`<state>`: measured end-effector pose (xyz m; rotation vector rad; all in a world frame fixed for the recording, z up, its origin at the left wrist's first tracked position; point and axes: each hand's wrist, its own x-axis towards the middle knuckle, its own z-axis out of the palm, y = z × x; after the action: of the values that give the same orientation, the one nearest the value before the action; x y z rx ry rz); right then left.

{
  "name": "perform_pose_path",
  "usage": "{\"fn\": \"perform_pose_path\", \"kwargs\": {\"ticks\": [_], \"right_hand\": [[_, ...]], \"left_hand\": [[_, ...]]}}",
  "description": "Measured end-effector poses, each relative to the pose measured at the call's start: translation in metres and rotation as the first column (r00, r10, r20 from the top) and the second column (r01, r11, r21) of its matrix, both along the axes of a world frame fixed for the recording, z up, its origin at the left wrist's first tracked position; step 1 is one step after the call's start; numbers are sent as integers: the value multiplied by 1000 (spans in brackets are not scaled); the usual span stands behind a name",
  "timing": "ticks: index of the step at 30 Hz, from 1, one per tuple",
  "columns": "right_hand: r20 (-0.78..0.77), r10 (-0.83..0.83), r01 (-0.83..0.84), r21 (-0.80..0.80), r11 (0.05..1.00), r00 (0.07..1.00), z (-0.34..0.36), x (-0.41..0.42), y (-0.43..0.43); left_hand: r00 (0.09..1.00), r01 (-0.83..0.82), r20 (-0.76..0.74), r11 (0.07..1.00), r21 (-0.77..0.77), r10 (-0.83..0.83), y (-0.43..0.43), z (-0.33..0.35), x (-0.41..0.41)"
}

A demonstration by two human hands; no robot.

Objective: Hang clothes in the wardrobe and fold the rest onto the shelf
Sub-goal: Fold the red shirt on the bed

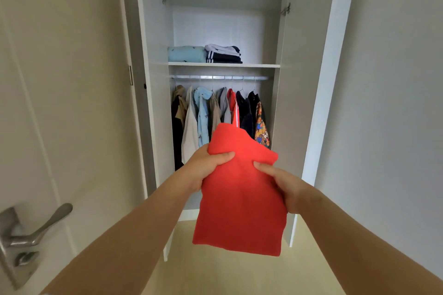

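Observation:
A folded red garment (239,199) hangs in the air in front of the open wardrobe. My left hand (206,167) grips its upper left edge, thumb on top. My right hand (285,187) grips its right edge, thumb pressed on the cloth. The wardrobe shelf (259,65) carries a folded light blue garment (187,54) and a folded navy and white pile (224,54) at its left half. Below it, several clothes hang on the metal rail (220,77), among them a light blue shirt (202,115) and a colourful patterned top (261,127).
The wardrobe's right door (302,79) stands open toward me, and its left door (146,79) is open too. A room door with a metal lever handle (40,227) is close at my left. Pale wooden floor (215,275) lies below.

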<state>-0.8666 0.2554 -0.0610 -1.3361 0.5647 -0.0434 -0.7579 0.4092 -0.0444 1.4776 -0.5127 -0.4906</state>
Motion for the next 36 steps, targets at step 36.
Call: {"fn": "perform_pose_path", "kwargs": {"ticks": [36], "right_hand": [[407,6,93,-224,970,913,117,471,-414]], "left_hand": [[968,-144,-219,986,-86,122,-411,131,453]]}}
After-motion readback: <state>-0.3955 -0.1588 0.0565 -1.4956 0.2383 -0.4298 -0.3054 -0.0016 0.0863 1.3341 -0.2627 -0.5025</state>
